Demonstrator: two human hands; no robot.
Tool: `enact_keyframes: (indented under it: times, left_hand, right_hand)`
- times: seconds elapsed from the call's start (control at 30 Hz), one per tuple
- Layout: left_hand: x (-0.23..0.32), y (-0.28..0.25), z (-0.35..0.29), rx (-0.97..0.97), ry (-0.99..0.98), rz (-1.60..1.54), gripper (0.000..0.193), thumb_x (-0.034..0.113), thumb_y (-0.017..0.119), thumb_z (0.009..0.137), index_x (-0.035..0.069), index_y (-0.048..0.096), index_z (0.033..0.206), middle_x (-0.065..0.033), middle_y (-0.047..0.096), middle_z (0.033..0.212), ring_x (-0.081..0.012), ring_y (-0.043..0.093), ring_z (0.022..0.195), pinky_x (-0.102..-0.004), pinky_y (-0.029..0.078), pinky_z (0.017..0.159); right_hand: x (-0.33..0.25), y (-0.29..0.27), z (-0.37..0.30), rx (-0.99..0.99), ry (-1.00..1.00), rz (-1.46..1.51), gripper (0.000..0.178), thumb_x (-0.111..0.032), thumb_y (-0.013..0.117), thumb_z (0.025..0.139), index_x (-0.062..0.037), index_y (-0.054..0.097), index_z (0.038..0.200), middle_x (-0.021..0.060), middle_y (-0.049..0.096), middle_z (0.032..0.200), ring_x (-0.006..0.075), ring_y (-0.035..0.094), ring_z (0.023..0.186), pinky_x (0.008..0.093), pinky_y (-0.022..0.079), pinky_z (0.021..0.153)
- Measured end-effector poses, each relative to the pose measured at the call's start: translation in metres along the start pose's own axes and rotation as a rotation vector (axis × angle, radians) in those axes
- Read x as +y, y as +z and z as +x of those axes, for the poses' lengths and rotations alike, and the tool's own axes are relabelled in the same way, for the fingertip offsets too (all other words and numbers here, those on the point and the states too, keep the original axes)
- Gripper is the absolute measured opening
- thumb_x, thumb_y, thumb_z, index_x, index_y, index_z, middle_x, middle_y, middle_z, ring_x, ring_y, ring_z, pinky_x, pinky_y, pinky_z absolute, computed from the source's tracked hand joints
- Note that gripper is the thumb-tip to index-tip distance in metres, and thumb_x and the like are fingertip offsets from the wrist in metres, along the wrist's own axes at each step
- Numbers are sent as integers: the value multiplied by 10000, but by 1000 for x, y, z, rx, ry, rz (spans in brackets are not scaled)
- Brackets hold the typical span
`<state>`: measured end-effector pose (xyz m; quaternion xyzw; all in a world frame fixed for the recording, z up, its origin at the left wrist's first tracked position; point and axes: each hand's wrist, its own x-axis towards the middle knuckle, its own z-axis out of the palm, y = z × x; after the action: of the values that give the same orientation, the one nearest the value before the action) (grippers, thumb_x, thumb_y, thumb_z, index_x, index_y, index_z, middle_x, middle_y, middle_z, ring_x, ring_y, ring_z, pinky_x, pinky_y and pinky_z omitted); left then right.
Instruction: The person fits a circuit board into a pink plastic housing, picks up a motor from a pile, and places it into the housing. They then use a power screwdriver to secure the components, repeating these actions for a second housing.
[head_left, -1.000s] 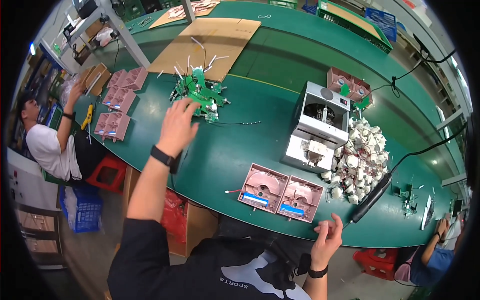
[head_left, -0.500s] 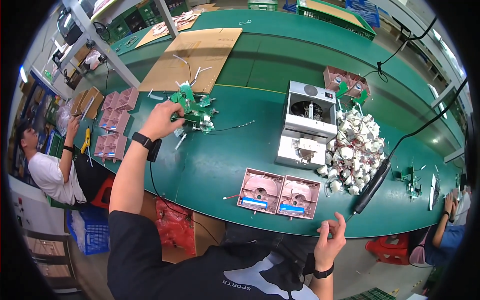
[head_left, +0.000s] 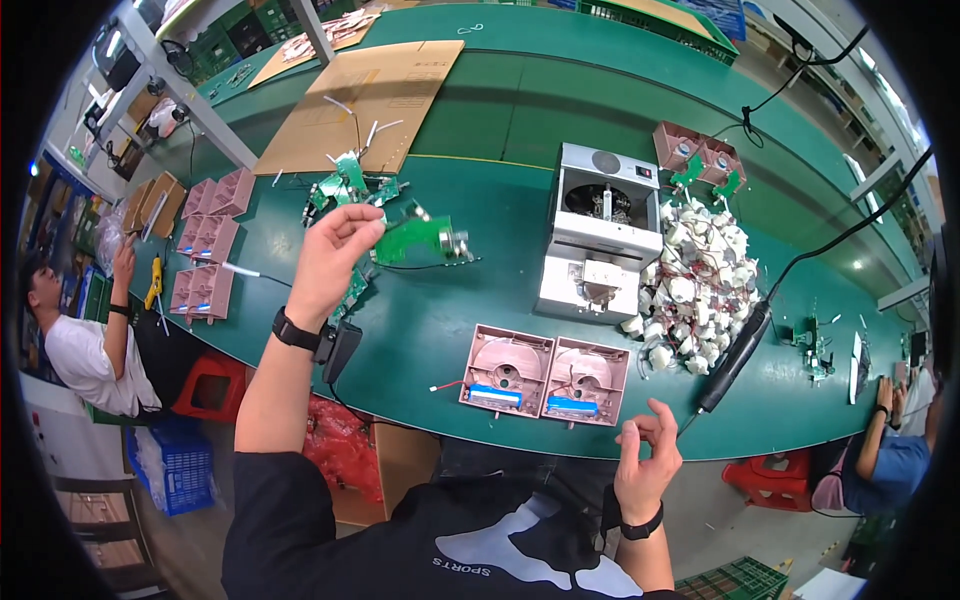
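My left hand (head_left: 338, 255) pinches a green circuit board (head_left: 418, 240) by its left end, raised above the bench, with a thin black wire trailing beneath it. Just behind lie more circuit boards (head_left: 348, 175) in a loose pile, with white-ended wires. Over the bench's front edge, my right hand (head_left: 648, 460) is loosely curled, thumb and fingers apart, holding nothing that I can see. Beside it, an electric screwdriver (head_left: 738, 358) lies slanted on its black cord. Two joined pink plastic housings (head_left: 512, 352), each with a blue battery, sit open in front of me.
A silver screw feeder (head_left: 595, 240) stands mid-bench, next to a heap of white wired parts (head_left: 695, 285). More pink housings (head_left: 205, 240) stand at left and at back right. Cardboard (head_left: 375, 95) lies at the back left. Co-workers sit at both sides, one near a yellow glue gun (head_left: 155, 283).
My left hand has lifted a circuit board off the pile and drawn it right and toward me. My right hand has barely moved; the whole view has shifted slightly.
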<state>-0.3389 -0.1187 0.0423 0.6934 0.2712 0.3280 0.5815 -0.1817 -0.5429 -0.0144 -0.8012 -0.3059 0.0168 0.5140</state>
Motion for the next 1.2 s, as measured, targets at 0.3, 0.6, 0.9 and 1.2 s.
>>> enact_keyframes:
  times: [0.3, 0.6, 0.9, 1.2]
  left_hand:
    - [3, -3, -52, 305, -36, 974, 339, 207, 745, 943, 30, 662, 1220, -118, 722, 988, -256, 704, 886, -312, 537, 854]
    - [-68, -43, -75, 173, 175, 1031, 288, 176, 735, 940, 32, 683, 1184, -156, 730, 971, -291, 715, 898, -356, 549, 825]
    - [-20, 16, -74, 109, -37, 202, 173, 95, 678, 968, 9, 696, 1117, -150, 747, 1036, -161, 701, 916, -309, 551, 773]
    - [78, 117, -124, -478, 557, 96, 264, -43, 795, 752, 71, 789, 990, -78, 710, 951, -225, 714, 831, -328, 585, 713]
  right_hand:
    - [-6, -7, -7, 56, 46, 34, 336, -9, 616, 981, 48, 548, 1306, 74, 674, 844, 124, 643, 678, 241, 516, 631]
    - [-13, -1, 4, -76, 183, 210, 320, -53, 603, 1001, 48, 553, 1300, 76, 678, 843, 112, 640, 677, 234, 514, 619]
    - [-28, -1, -1, -109, 154, 248, 327, -36, 607, 986, 51, 549, 1296, 87, 679, 846, 124, 645, 679, 239, 513, 614]
    - [-40, -6, 2, -260, -181, 276, 553, -82, 752, 896, 61, 500, 1367, 145, 708, 949, 187, 704, 746, 290, 562, 661]
